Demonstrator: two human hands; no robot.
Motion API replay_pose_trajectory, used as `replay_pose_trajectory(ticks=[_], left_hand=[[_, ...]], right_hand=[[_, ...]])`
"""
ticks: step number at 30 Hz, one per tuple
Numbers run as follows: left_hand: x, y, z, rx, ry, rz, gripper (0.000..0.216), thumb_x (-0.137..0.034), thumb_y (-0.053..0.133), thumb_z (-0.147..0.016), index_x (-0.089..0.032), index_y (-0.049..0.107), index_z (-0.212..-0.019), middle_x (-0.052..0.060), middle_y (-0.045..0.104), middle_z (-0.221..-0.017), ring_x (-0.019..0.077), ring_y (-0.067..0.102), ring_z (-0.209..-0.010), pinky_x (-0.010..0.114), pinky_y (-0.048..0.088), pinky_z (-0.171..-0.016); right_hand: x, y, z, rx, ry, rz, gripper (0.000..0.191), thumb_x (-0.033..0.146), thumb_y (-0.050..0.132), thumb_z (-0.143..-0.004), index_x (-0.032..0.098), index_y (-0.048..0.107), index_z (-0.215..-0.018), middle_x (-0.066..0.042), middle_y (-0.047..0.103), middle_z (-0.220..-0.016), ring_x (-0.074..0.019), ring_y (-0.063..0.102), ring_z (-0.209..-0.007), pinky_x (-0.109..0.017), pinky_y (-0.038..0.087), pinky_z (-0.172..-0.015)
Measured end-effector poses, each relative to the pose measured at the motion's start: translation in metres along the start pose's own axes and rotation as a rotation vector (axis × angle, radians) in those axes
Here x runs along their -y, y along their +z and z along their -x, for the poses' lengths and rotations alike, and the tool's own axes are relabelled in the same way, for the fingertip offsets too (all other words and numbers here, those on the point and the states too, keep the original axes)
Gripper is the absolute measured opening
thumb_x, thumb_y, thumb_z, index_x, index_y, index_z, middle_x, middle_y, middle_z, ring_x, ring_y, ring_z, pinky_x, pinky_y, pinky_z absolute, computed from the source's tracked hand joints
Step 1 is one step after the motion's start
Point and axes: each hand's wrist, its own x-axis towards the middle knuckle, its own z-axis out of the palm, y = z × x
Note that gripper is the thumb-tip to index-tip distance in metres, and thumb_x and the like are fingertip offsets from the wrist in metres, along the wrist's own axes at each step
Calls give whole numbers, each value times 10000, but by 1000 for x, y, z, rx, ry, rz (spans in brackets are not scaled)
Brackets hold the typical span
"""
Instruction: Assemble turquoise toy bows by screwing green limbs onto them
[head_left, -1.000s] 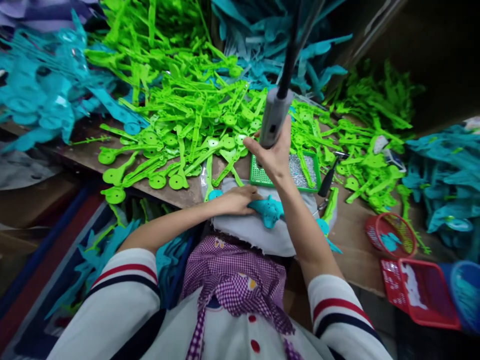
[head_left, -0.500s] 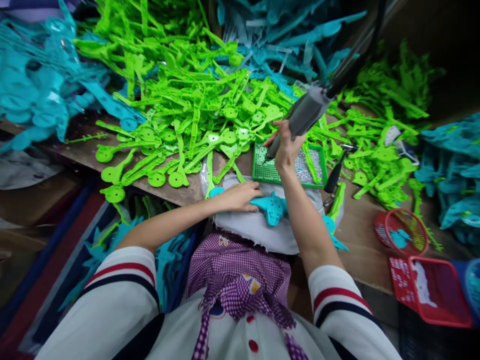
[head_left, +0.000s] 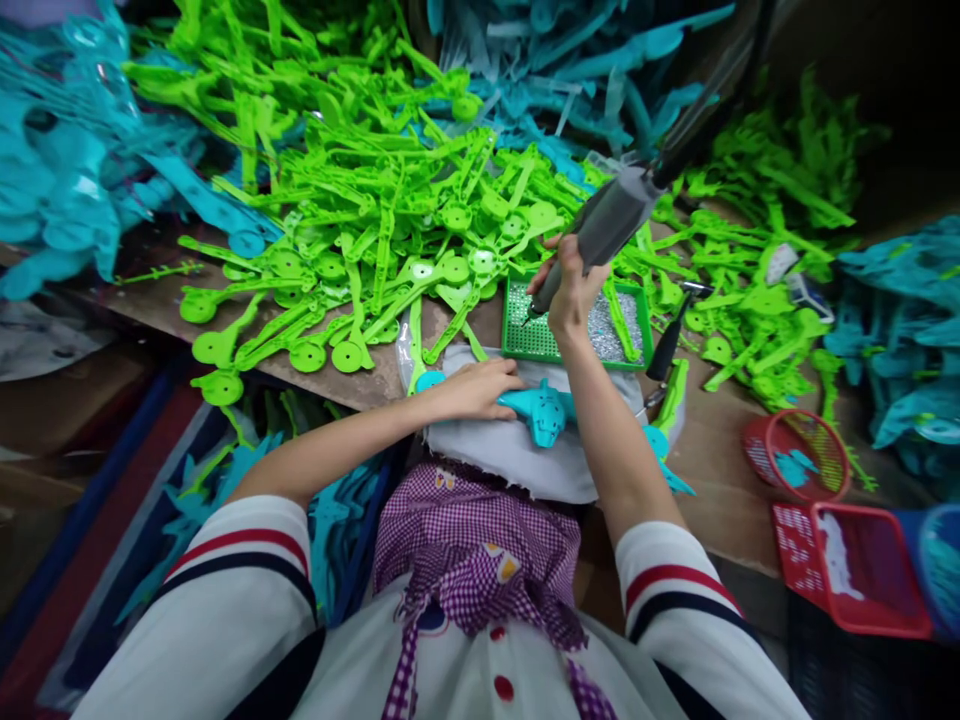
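My right hand (head_left: 568, 290) is closed round a grey powered screwdriver (head_left: 609, 222) that hangs on a dark cable. The tool is tilted, with its tip down in a small green tray (head_left: 631, 355) of silver screws. My left hand (head_left: 480, 388) lies with curled fingers on a teal plastic toy part (head_left: 544, 413), pressing it onto a white cloth (head_left: 517, 458) at the table's near edge. A second teal and green part (head_left: 667, 440) lies to the right of my right forearm.
A large heap of bright green plastic parts (head_left: 390, 230) covers the wooden table (head_left: 712, 490). Teal parts are piled at the left (head_left: 67, 190), back (head_left: 555, 60) and right (head_left: 907, 330). A black-handled tool (head_left: 667, 345) lies beside the tray. Red baskets (head_left: 796, 453) stand at the right.
My right hand has swung the screwdriver from upright to tilted and brought its tip down into the screw tray. My left hand has stayed on the teal part.
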Motion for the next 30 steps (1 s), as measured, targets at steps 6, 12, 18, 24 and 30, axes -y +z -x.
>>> replay_pose_trajectory(ticks=[6,12,18,24,30], left_hand=[[2,0,2,-2,1,27,498,-417,663,-897,-234,624,-1358,109,608,-1193,272,585,-1108,338,484,-840],[9,5,1,-28,13,64,484,-409,680,-881,-264,640,-1341,87,618,-1160,254,572,-1076,332,465,-866],[6,0,-1,10,-25,30,496,-434,691,-869,-258,654,-1331,89,607,-1162,246,568,-1047,330,452,-872],[6,-1,-2,20,-41,43,499,-415,723,-842,-267,671,-1315,89,614,-1178,256,573,-1072,335,461,-881],[9,1,-2,2,-20,34,498,-416,718,-846,-271,667,-1320,87,616,-1173,250,580,-1055,344,465,-890]], right_hand=[[54,-33,5,-55,-103,-36,568,828,618,-721,272,613,-839,63,509,-529,-147,590,-438,-306,478,-407],[107,-109,74,-142,-131,49,502,796,656,-711,299,655,-781,49,494,-512,-153,535,-392,-318,477,-379],[84,-125,104,-132,-37,36,590,857,589,-695,277,611,-800,65,443,-461,-143,455,-339,-293,358,-347],[82,-115,97,-99,22,2,652,869,633,-623,241,593,-792,76,458,-468,-124,473,-341,-269,371,-353],[75,-119,97,-91,21,-12,583,806,673,-652,237,632,-773,60,498,-447,-132,480,-337,-273,373,-345]])
